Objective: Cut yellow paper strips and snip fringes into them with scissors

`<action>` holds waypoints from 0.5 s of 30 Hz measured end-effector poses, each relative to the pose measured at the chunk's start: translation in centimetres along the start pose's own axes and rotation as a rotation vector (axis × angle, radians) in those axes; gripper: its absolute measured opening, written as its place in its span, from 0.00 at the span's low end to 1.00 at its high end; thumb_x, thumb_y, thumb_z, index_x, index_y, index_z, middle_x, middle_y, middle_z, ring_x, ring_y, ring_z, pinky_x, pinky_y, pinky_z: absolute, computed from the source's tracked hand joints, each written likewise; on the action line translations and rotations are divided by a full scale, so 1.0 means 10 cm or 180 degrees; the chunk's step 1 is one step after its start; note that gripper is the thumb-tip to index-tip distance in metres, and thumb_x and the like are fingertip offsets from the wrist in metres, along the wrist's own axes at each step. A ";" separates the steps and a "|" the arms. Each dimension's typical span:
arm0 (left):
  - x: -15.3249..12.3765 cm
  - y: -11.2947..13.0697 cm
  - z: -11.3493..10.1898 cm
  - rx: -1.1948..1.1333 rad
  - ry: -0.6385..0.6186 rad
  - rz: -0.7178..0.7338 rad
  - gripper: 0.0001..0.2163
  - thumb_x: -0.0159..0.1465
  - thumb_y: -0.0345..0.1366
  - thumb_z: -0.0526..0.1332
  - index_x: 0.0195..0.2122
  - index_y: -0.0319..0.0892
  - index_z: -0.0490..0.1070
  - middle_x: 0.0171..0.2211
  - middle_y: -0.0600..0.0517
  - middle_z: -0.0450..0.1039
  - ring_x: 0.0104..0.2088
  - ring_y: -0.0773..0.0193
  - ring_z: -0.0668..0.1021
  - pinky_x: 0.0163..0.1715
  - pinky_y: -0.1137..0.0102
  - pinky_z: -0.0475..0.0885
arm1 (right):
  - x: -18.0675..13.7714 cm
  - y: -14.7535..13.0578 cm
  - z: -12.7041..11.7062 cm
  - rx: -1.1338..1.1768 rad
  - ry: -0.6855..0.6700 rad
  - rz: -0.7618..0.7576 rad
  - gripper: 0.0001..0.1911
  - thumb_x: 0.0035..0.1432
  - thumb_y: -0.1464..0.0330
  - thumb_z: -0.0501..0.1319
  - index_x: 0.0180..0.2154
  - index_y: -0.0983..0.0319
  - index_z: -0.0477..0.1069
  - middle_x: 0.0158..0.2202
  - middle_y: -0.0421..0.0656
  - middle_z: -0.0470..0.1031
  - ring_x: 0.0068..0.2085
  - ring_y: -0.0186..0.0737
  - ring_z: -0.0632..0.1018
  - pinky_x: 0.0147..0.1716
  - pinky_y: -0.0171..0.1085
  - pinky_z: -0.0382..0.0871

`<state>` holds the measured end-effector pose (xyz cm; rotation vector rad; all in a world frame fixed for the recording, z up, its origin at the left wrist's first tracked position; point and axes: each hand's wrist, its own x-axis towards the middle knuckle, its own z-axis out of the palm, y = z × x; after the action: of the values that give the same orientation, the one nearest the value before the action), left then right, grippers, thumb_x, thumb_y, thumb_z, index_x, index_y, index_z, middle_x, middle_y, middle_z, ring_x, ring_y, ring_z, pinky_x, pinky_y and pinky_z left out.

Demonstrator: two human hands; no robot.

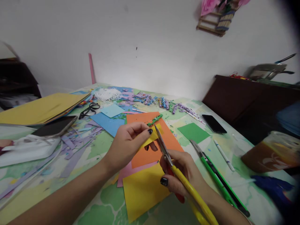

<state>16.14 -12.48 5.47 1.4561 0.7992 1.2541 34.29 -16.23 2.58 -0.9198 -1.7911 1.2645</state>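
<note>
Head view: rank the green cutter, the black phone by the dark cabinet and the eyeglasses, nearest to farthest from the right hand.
1. Green cutter, just right of the right hand.
2. Black phone, farther back on the right.
3. Eyeglasses, far back left.

Home craft table (100, 147) — paper scraps (77, 137), pan (267, 71) on sideboard (243, 97).

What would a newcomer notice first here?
At centre, the left hand pinches a yellow scrap while the right hand holds yellow scissors to it. An orange sheet lies beneath; purple strips litter the table at left.
</note>
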 end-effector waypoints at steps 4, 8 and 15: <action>0.01 0.00 0.00 -0.0016 0.0005 0.0000 0.09 0.64 0.28 0.58 0.26 0.38 0.73 0.20 0.55 0.75 0.22 0.71 0.77 0.25 0.78 0.70 | -0.01 0.00 0.01 0.0031 -0.0007 0.0099 0.14 0.49 0.62 0.64 0.27 0.61 0.60 0.20 0.32 0.54 0.20 0.27 0.55 0.17 0.29 0.49; 0.01 -0.01 -0.01 -0.0003 0.0014 0.0000 0.09 0.63 0.28 0.58 0.26 0.38 0.73 0.20 0.54 0.75 0.23 0.71 0.77 0.25 0.78 0.70 | -0.02 0.00 0.02 -0.0029 -0.0009 0.0109 0.15 0.51 0.61 0.63 0.26 0.61 0.59 0.20 0.32 0.53 0.19 0.27 0.56 0.17 0.29 0.50; 0.00 0.01 0.00 0.0023 0.0019 -0.0025 0.09 0.63 0.28 0.58 0.26 0.38 0.73 0.21 0.54 0.75 0.23 0.70 0.77 0.26 0.78 0.70 | -0.02 0.00 0.01 -0.0045 -0.0001 0.0143 0.15 0.51 0.60 0.63 0.27 0.61 0.59 0.20 0.32 0.53 0.20 0.27 0.56 0.17 0.29 0.50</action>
<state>16.16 -12.51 5.58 1.4544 0.8136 1.2512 34.30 -16.39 2.52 -0.9727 -1.7908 1.2816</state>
